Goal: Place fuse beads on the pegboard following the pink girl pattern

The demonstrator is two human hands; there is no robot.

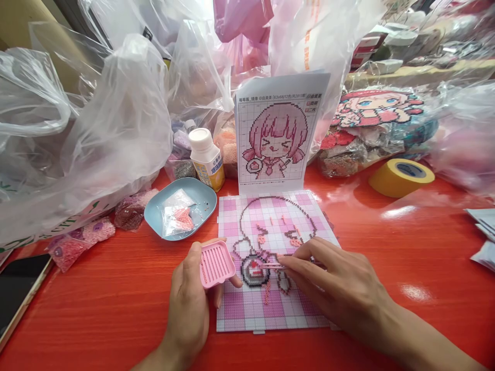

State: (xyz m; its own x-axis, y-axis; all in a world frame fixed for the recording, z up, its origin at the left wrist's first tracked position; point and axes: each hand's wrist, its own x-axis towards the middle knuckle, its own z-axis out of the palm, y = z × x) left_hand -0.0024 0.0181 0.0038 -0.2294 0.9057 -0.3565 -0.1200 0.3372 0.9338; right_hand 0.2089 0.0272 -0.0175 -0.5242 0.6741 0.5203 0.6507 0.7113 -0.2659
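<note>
Left hand grips a small pink ridged tray at the left edge of the checked pegboard. Right hand pinches a thin pink tool, its tip over the bead design on the board. Behind it: propped pattern sheet, blue dish, white bottle.

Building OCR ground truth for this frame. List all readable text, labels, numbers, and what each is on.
Pattern sheet, header: "[63x68/12色/共2813颗]"; the characters before it and the small legend labels are too small to read.
White bottle, yellow label: Chinese print, too blurred to read.
Plastic bag: orange vertical print, unreadable.
Plastic bag at left: green print, cut off and creased, unreadable.
Yellow tape roll: no legible text.
</note>
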